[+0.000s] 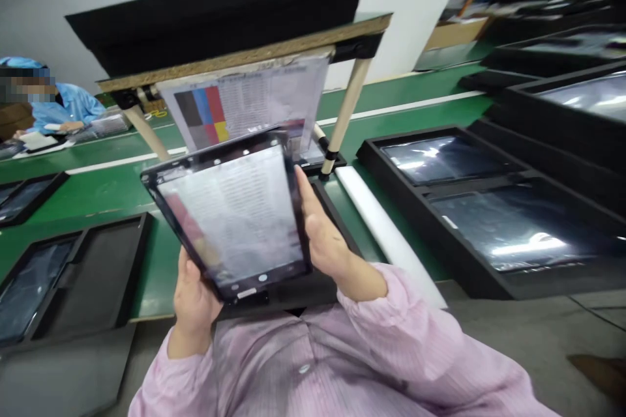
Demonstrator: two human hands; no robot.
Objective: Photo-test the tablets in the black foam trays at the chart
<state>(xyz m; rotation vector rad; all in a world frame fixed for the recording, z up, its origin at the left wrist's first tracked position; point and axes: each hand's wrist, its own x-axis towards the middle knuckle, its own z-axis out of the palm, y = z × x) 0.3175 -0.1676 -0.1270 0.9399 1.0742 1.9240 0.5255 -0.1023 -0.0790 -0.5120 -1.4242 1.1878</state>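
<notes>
A black-framed tablet (pixel 239 221) is held up tilted in front of my chest, its lit screen showing a page of text with coloured patches at the left. My left hand (pixel 193 293) grips its lower left edge from beneath, with the fingers partly hidden behind it. Along the right edge, my right hand (pixel 325 234) holds it, thumb side toward the top. Just beyond the tablet, a printed sheet with colour blocks and lines of text (pixel 249 101) hangs under a wooden-edged shelf (pixel 244 55).
Black trays with tablets stand at right (pixel 430 228) and left (pixel 105 273) on the green bench (pixel 161 280). A white strip (pixel 386 228) lies beside the right tray. Wooden posts (pixel 348 111) hold up the shelf. A co-worker in blue (pixel 75 104) sits at the far left.
</notes>
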